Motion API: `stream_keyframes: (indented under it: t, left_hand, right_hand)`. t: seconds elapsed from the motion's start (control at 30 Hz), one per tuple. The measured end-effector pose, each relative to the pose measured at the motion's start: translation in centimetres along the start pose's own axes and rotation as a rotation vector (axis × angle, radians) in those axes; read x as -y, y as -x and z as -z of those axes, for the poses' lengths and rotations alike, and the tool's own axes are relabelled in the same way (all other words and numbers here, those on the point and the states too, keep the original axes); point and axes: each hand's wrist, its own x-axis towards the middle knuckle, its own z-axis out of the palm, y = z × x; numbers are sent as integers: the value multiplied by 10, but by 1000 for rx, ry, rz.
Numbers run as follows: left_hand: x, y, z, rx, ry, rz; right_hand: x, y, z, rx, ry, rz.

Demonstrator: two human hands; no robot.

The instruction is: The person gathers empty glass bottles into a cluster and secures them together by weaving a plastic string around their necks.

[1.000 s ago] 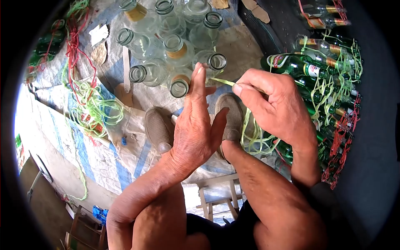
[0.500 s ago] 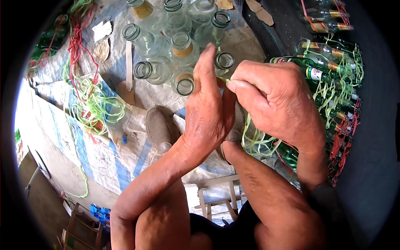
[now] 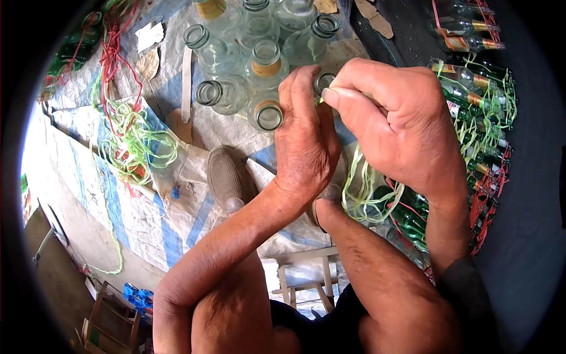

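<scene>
Several clear glass bottles (image 3: 266, 54) stand grouped at the top centre, mouths up. My left hand (image 3: 306, 138) rests against the near side of the group, beside a bottle with a yellowish band (image 3: 266, 112); its fingers are stretched out and partly overlap the bottles. To its right, my right hand (image 3: 395, 118) is closed, thumb against forefinger, pinching a pale green string (image 3: 320, 100). Another bottle mouth (image 3: 324, 81) shows between the two hands. Loops of green string (image 3: 362, 194) hang below my right hand.
Tangled green string (image 3: 138, 141) and red string (image 3: 112, 53) lie at the left on a blue-striped sheet (image 3: 118, 206). Tied bottles (image 3: 471, 97) lie along the right. My shoes (image 3: 227, 174) are below the group, near a wooden stool (image 3: 303, 280).
My right hand has moved slightly up, still pinching the string. The fingers of my left hand have bent a little and shifted right. The bottles sit slightly differently in view.
</scene>
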Motion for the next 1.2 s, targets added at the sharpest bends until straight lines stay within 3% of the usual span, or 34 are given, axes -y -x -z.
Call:
stream_keyframes:
  t: [0.17, 0.47, 0.67, 0.77, 0.87, 1.07, 1.2]
  left_hand:
    - [-2, -2, 4, -7, -55, -78]
    - [-8, -3, 7, 10, -91, -43]
    - [-10, -6, 10, 13, -100, -100]
    - [-17, -5, 12, 40, -77, 2]
    - [-12, -6, 12, 26, -101, -62]
    - [-7, -7, 7, -63, -96, -128]
    - [-10, -5, 11, 0, -112, -90]
  right_hand:
    - [-4, -7, 4, 43, 90, -21]
    - [-14, -22, 1, 5, 165, -1]
    - [-39, -21, 3, -29, 97, -23]
    - [-49, -18, -3, -140, 5, 15]
    - [-54, -8, -4, -157, -8, -106]
    - [-45, 19, -16, -234, -58, -177]
    - [-46, 37, -33, -284, 3, -174]
